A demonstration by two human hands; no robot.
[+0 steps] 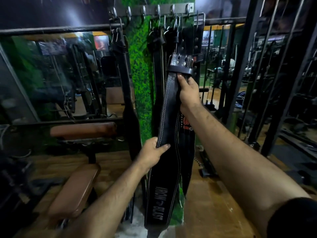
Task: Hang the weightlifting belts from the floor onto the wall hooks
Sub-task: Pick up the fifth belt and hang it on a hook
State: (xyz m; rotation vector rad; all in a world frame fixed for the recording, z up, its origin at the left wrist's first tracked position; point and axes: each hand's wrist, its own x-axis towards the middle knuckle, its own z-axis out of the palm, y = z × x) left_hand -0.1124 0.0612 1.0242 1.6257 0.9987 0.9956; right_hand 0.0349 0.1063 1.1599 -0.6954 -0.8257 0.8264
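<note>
A black weightlifting belt [169, 127] with white stitching hangs upright before the green wall panel [139, 79], its buckle end [180, 65] raised just below the row of metal wall hooks [157, 11]. Other black belts [127, 93] already hang from those hooks beside it. The right hand [187, 93] is closed around the belt just under the buckle; the left hand [151, 154] grips its edge lower down. A brown padded bench [75, 189] stands on the wooden floor at left.

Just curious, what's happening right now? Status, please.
Both hands, left and right, grip black belt. Buckle end below hook rack. Hung belts crowd hooks.
</note>
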